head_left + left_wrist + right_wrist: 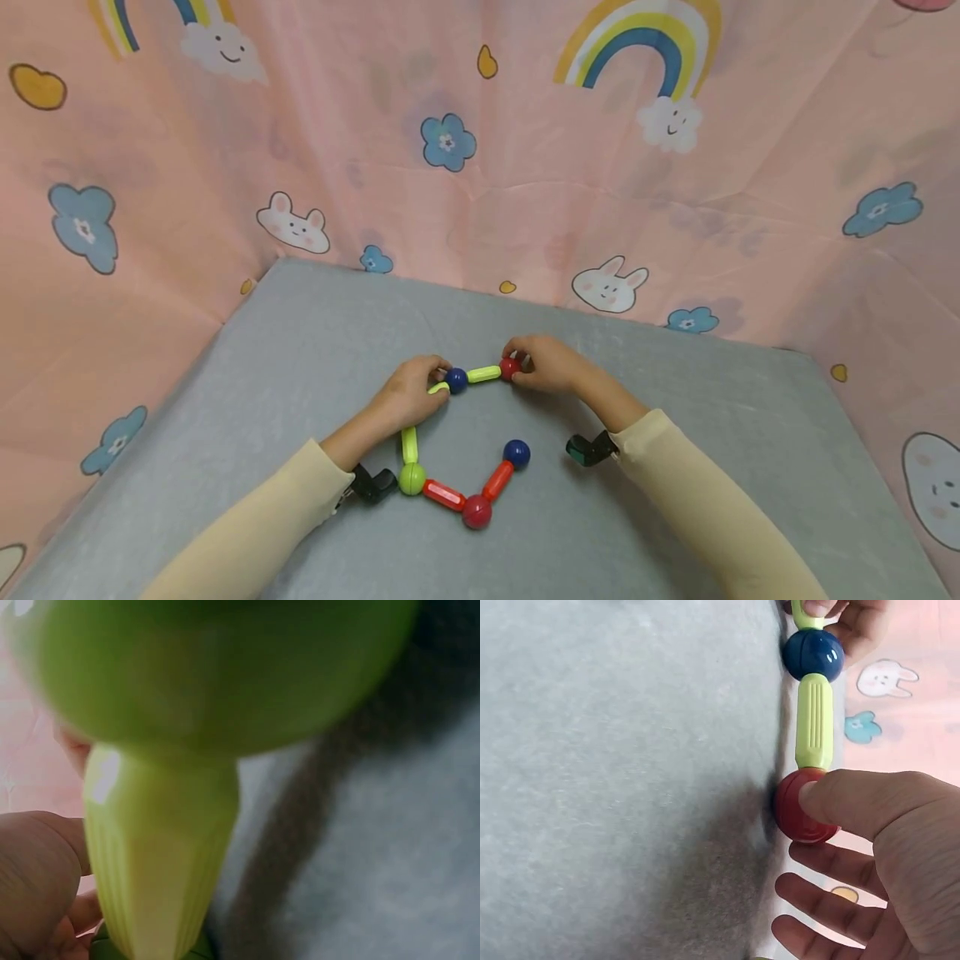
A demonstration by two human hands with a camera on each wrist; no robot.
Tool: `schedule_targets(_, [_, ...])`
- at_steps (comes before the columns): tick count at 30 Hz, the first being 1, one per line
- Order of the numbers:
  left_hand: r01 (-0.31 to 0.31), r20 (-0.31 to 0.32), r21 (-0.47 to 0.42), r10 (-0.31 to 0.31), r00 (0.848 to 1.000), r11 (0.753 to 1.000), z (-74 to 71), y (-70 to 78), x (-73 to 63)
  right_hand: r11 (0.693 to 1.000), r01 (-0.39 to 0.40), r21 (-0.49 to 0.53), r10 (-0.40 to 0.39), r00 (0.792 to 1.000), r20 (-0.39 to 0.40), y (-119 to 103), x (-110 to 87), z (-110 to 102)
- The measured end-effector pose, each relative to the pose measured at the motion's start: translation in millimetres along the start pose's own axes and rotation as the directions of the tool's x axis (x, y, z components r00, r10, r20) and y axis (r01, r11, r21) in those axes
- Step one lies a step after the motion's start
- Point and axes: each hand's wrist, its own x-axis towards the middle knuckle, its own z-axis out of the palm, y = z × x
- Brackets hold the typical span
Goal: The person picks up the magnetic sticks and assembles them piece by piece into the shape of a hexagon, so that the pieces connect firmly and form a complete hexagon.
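My right hand (pixel 551 364) holds a red ball (pixel 799 806) between thumb and fingers, at the end of a yellow-green rod (pixel 483 374). That rod's other end meets a blue ball (pixel 456 380). Left of the blue ball, my left hand (pixel 408 393) pinches another yellow-green rod (pixel 438 387). Below that hand, a yellow-green rod (pixel 408 446) runs down to a green ball (pixel 412 478), which looms large in the left wrist view. From there a red rod (pixel 444 494), a second red ball (pixel 477 511), another red rod (pixel 498 481) and a second blue ball (pixel 517 452) follow.
Grey cloth (pixel 675 500) covers the table under the pieces. A pink curtain (pixel 480 217) with rainbows, rabbits and flowers rises behind and at both sides. Black wrist cameras (pixel 592 450) stick out below both cuffs, the left one close to the green ball.
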Motion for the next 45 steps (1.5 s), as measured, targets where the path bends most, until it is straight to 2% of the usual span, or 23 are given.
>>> schedule_targets(10, [-0.001, -0.003, -0.006, 0.001, 1.000, 1.000, 1.7, -0.7, 1.5, 1.000, -0.022, 0.000, 0.022, 0.999, -0.032, -1, -11.8, 2])
schedule_targets(25, [0.003, 0.004, -0.001, -0.003, 1.000, 1.000, 2.5, 1.0, -3.4, 1.000, 0.003, -0.012, -0.003, 0.997, -0.071, 0, -28.3, 7])
schedule_targets(33, [-0.002, 0.041, 0.020, 0.001, 0.999, 1.000, -2.7, 0.1, -2.1, 0.996, -0.089, -0.007, 0.087, 0.984, -0.155, 15, -47.0, -2])
schedule_targets(39, [-0.047, 0.089, 0.059, 0.042, 0.995, 0.997, -9.0, 2.6, 4.1, 0.980, -0.199, -0.001, 0.194, 0.958, -0.213, 34, -56.7, -7])
schedule_targets(41, [-0.057, 0.096, 0.061, 0.051, 0.994, 0.997, -9.8, 5.4, 7.0, 0.975, -0.221, -0.008, 0.213, 0.949, -0.230, 40, -58.1, -7])
schedule_targets(45, [-0.066, 0.108, 0.058, 0.060, 0.992, 0.996, -7.7, 11.9, 14.1, 0.974, -0.227, -0.027, 0.215, 0.949, -0.232, 48, -59.1, -4])
